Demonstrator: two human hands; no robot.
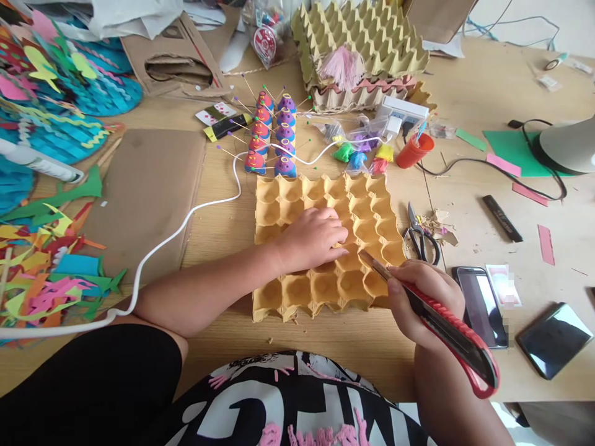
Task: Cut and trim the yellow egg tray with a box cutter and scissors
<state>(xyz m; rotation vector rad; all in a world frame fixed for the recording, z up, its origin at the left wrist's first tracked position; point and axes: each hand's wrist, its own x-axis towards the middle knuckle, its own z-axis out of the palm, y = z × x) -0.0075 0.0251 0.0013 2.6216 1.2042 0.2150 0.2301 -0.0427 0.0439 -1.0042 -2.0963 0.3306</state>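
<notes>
A yellow egg tray (297, 288) lies on the wooden table in front of me. Across its middle rests my left hand (312, 240), fingers bent and pressed together on the cups; whether they pinch part of the tray is hidden. My right hand (425, 297) is wrapped round a red and black utility knife (446, 325) at the tray's right side. The knife's blade points up and left, its tip over the tray's cups near my left fingertips. Beyond the tray stand two rows of painted cup figures (284, 133), red and purple, with pins stuck in them.
Scissors (421, 238) lie just right of the tray. A white cable (186, 220) crosses from lower left to a power strip (402, 111). Phone (481, 303), black device (555, 339), red cup (413, 150), stacked egg trays (362, 37), cardboard (144, 198) and paper scraps (51, 272) surround it.
</notes>
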